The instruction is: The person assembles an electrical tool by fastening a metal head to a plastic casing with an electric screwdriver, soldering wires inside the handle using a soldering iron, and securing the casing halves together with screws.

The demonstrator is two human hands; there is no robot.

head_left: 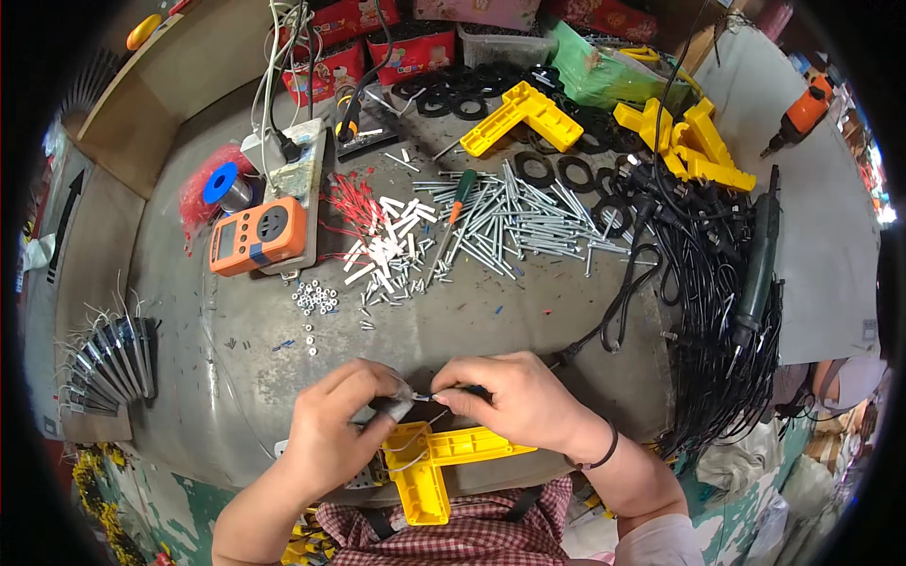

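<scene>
At the table's near edge, my left hand point(344, 420) is closed on a silvery metal piece point(399, 404), mostly hidden by the fingers. My right hand point(510, 396) is closed in a pinch near the left fingertips, with something dark showing beneath its fingers; its kind is hidden. Thin wire ends point(423, 397) show in the small gap between the hands. Just below them lies an angled yellow plastic housing half point(420, 491), its ribbed hollow side up, with a pale wire point(412, 462) across it. A black cord point(604, 330) runs up to the back of my right hand.
Loose long screws point(528, 222), a screwdriver point(461, 198), white sleeves point(387, 241) and small nuts point(314, 297) lie ahead. An orange socket meter point(260, 236) stands left. Black cords point(717, 330) and a soldering iron point(758, 274) are at right; yellow housings point(689, 141) lie behind.
</scene>
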